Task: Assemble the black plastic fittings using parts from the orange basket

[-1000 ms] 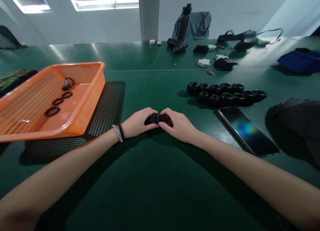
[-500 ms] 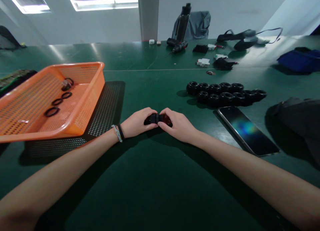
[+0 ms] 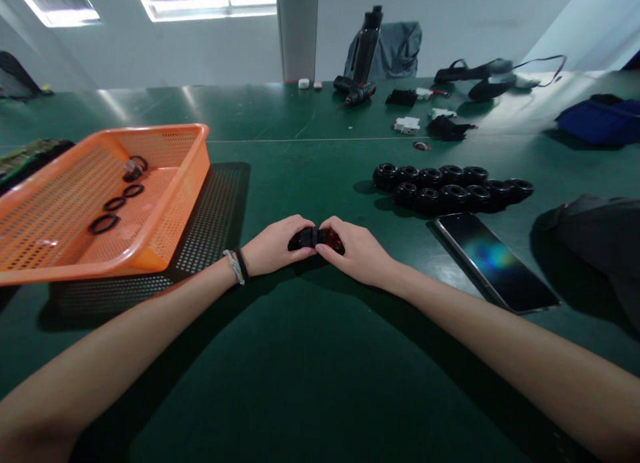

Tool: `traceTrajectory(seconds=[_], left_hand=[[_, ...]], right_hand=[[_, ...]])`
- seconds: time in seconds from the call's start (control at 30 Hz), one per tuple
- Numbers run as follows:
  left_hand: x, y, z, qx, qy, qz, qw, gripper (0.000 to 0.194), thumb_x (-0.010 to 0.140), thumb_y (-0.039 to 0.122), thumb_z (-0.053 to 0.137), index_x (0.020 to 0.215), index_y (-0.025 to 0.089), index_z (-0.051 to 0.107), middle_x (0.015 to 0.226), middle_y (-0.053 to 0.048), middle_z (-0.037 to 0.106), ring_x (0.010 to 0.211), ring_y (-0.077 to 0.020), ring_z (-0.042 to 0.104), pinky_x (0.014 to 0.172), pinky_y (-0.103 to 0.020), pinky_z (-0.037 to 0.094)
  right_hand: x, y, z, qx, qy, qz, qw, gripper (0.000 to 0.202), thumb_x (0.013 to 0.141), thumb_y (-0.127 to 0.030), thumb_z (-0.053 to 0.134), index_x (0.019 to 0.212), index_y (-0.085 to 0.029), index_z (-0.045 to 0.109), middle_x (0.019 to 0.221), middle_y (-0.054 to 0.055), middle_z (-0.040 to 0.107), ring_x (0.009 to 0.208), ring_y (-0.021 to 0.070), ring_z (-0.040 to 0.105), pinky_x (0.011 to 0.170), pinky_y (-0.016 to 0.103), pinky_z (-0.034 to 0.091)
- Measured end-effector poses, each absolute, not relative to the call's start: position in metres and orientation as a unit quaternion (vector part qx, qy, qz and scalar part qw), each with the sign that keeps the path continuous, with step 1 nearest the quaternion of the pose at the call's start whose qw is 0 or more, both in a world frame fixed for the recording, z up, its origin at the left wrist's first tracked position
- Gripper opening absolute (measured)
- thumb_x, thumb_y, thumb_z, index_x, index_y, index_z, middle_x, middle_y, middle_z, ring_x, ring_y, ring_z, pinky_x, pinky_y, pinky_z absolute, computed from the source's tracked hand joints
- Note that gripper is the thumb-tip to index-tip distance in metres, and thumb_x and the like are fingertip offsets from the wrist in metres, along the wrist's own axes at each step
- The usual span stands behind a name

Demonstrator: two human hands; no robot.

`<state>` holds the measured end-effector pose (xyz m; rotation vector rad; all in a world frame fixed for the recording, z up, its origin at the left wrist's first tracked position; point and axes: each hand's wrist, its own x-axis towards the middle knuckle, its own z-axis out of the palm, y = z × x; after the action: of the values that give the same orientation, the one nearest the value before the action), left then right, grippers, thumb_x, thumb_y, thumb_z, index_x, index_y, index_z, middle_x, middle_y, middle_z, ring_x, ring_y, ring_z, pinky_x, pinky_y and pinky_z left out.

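My left hand (image 3: 277, 243) is closed around a black plastic part (image 3: 306, 237) at the middle of the table. Facing it, my right hand (image 3: 357, 249) is closed on a second dark part (image 3: 334, 239), which looks partly reddish-brown. The two parts meet or nearly meet between my thumbs; whether they are joined I cannot tell. Fingers cover much of both. To the right, several shiny black ring-shaped parts (image 3: 454, 195) stand in two rows.
An orange basket (image 3: 185, 203) with several black rings (image 3: 104, 223) stands at left. At right lie a phone (image 3: 495, 259) and a dark cloth item (image 3: 595, 243). Farther back are a power drill (image 3: 357, 94), a black bottle (image 3: 367, 46), white connectors (image 3: 407, 125) and a blue bin (image 3: 600, 119).
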<state>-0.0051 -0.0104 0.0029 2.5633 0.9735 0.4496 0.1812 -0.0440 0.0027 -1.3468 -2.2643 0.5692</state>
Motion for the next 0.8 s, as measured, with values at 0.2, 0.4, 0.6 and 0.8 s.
traceTrajectory(seconds=[0.2,0.4,0.6,0.8], left_hand=[[-0.0044,-0.0109,0.0028,0.907,0.346,0.162,0.178,0.027,0.080,0.027,0.059,0.102,0.013,0.054,0.098,-0.008,0.061,0.088,-0.0191,0.057,0.078,-0.032,0.047],[-0.0047,-0.0111,0.0025,0.908,0.343,0.163,0.176,0.027,0.080,0.027,0.059,0.102,0.013,0.054,0.097,-0.007,0.060,0.087,-0.0189,0.057,0.077,-0.031,0.046],[-0.0045,-0.0107,0.0025,0.908,0.340,0.166,0.178,0.026,0.080,0.028,0.058,0.102,0.013,0.054,0.097,-0.007,0.060,0.087,-0.0186,0.057,0.077,-0.031,0.046],[-0.0039,-0.0109,0.0033,0.908,0.341,0.162,0.181,0.027,0.080,0.029,0.058,0.102,0.013,0.054,0.096,-0.007,0.060,0.087,-0.0189,0.057,0.077,-0.032,0.046]], right_hand=[[0.1806,-0.0446,0.0036,-0.488,-0.821,0.202,0.219,0.013,0.082,-0.029,0.049,0.087,-0.017,0.047,0.075,0.002,0.057,0.066,0.0144,0.050,0.058,0.026,0.035],[0.1807,-0.0447,0.0031,-0.489,-0.821,0.199,0.218,0.013,0.082,-0.028,0.050,0.087,-0.017,0.047,0.075,0.003,0.057,0.067,0.0148,0.051,0.060,0.027,0.036],[0.1802,-0.0447,0.0032,-0.490,-0.820,0.201,0.217,0.011,0.082,-0.028,0.050,0.086,-0.018,0.047,0.074,0.002,0.056,0.066,0.0147,0.051,0.059,0.027,0.036],[0.1801,-0.0451,0.0031,-0.490,-0.821,0.199,0.217,0.011,0.082,-0.028,0.050,0.086,-0.018,0.047,0.074,0.002,0.057,0.066,0.0143,0.050,0.058,0.026,0.035]])
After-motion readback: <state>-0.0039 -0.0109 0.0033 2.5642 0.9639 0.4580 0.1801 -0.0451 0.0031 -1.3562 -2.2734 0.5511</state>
